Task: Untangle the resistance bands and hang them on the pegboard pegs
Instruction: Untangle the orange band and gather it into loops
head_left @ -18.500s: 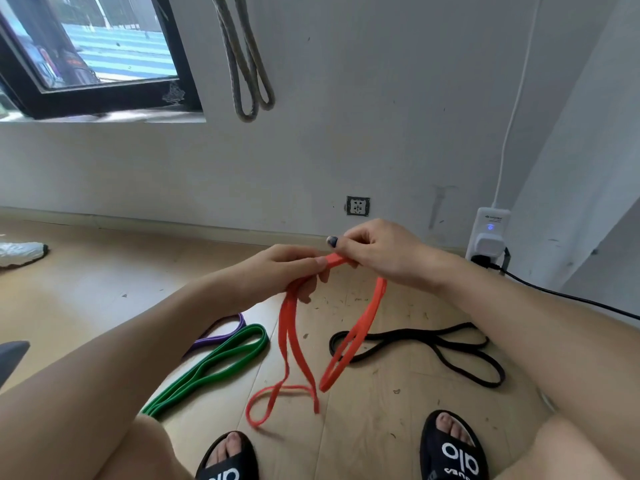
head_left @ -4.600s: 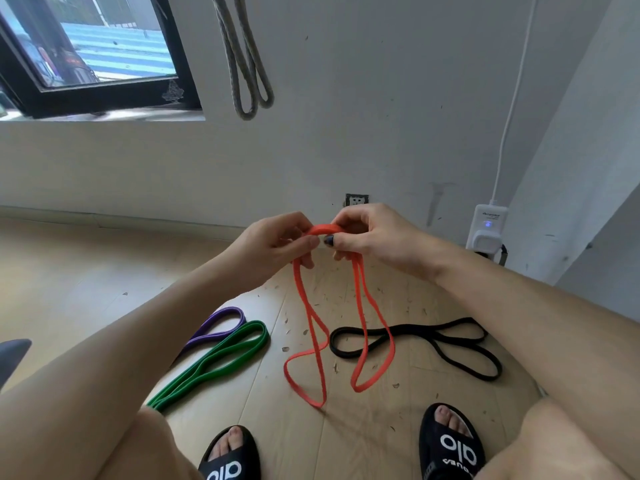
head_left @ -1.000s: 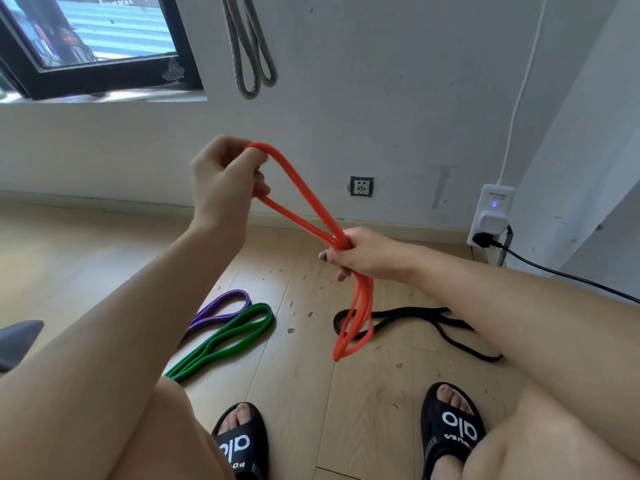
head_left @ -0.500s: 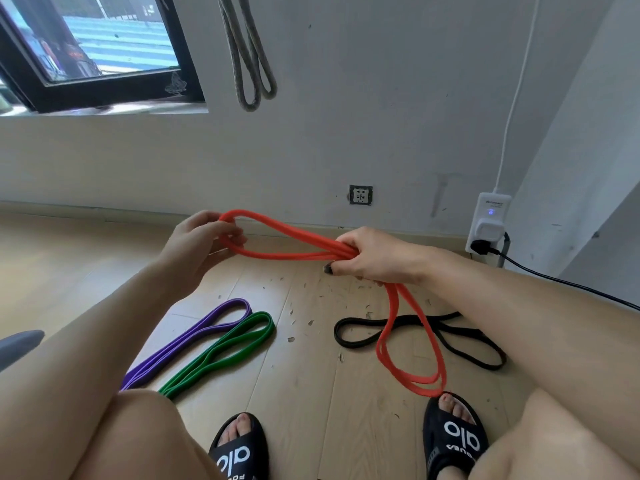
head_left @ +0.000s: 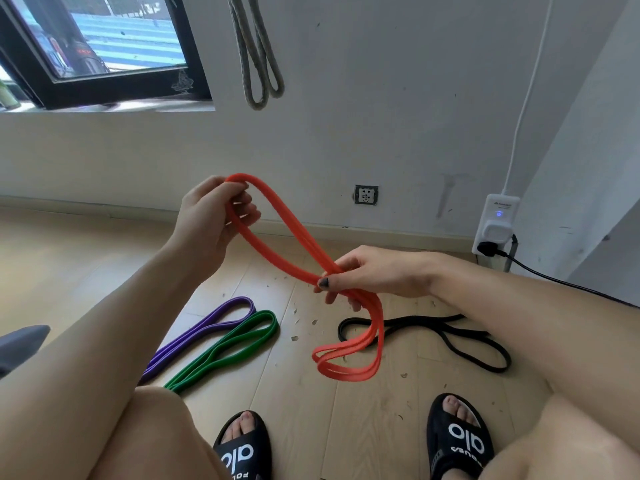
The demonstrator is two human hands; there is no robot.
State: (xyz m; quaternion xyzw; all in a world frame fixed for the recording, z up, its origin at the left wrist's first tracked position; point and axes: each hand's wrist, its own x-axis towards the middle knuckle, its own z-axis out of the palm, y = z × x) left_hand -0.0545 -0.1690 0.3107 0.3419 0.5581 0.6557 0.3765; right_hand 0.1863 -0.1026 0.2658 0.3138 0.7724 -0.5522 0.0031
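Note:
An orange resistance band (head_left: pixel 277 233) is doubled into a long loop held in the air between both hands. My left hand (head_left: pixel 211 220) grips its upper end at centre left. My right hand (head_left: pixel 367 275) pinches the gathered strands near the middle, and the lower loops hang down below it just above the floor. On the wooden floor lie a purple band (head_left: pixel 204 332), a green band (head_left: pixel 225 348) beside it, and a black band (head_left: pixel 450 332) to the right. A grey band (head_left: pixel 258 60) hangs on the wall above; its peg is out of frame.
A window (head_left: pixel 104 46) fills the upper left. A wall socket (head_left: pixel 366 195) sits low on the wall, and a white plug adapter (head_left: pixel 497 223) with a black cable is at the right. My feet in black sandals (head_left: pixel 457 441) are at the bottom edge.
My left hand has lifted its end of the orange band higher than half a second ago. My right hand has dropped slightly, so the band slopes down to the right.

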